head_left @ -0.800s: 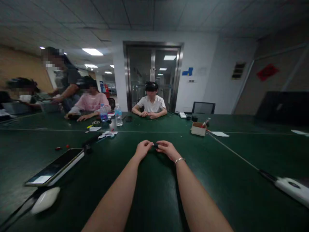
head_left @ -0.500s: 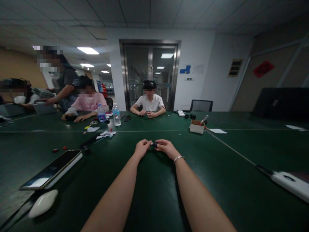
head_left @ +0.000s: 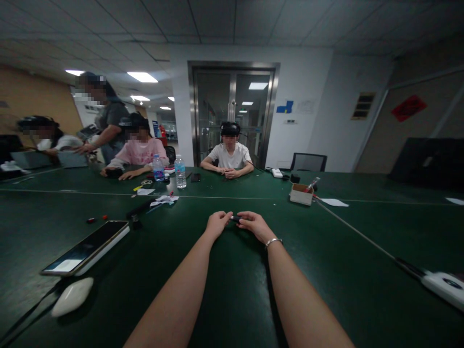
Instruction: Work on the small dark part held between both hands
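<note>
Between my two hands is a small dark cylinder with a light, metallic-looking end (head_left: 235, 219); it is too small to tell its exact kind. My left hand (head_left: 219, 224) pinches the light end at the left. On the right, my right hand (head_left: 254, 225) grips the dark body between thumb and fingers, with a silver bracelet (head_left: 273, 242) on that wrist. Both hands are low over the green table (head_left: 232, 290), in front of me. Whether they rest on it I cannot tell.
To the left lie a phone on a white block (head_left: 87, 249), a white rounded case (head_left: 73, 297) and crumpled paper (head_left: 165, 199). Two water bottles (head_left: 180, 171) stand farther back. A small box (head_left: 301, 194) and a white power strip (head_left: 444, 287) are rightward. Several people are across the table.
The whole view has shifted slightly, so things appear farther right. My hands keep hold of the small cylinder. The person opposite has brought their hands together.
</note>
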`<act>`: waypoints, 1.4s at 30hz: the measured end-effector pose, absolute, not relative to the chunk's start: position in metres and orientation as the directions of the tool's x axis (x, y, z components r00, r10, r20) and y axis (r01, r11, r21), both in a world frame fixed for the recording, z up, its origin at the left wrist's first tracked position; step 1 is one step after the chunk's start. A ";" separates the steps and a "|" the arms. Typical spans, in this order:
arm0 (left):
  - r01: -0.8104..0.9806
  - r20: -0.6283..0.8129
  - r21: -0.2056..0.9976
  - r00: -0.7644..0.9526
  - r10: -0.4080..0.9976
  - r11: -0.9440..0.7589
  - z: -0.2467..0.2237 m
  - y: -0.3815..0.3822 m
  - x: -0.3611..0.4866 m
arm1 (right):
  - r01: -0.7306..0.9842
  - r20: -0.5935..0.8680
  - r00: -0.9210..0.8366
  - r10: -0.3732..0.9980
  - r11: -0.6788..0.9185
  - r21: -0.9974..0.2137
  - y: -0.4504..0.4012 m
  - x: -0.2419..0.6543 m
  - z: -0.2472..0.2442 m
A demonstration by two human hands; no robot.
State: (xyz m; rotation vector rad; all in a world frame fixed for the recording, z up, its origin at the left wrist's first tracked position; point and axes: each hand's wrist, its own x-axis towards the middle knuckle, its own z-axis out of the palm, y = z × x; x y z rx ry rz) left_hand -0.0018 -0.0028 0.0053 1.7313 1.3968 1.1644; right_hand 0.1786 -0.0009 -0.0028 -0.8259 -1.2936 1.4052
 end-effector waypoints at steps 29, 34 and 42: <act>0.186 0.309 0.929 0.082 0.948 -0.319 -0.001 0.000 0.002 | -0.230 0.085 -0.244 0.966 0.027 -0.973 -0.007 0.176 0.005; 0.100 0.280 0.951 0.131 0.951 -0.294 0.004 -0.001 0.001 | -0.256 0.076 -0.212 0.974 0.019 -0.966 -0.007 0.176 0.007; 0.170 0.276 0.941 0.112 0.955 -0.292 0.001 0.000 0.002 | -0.265 0.093 -0.216 0.972 0.034 -0.964 -0.010 0.175 0.008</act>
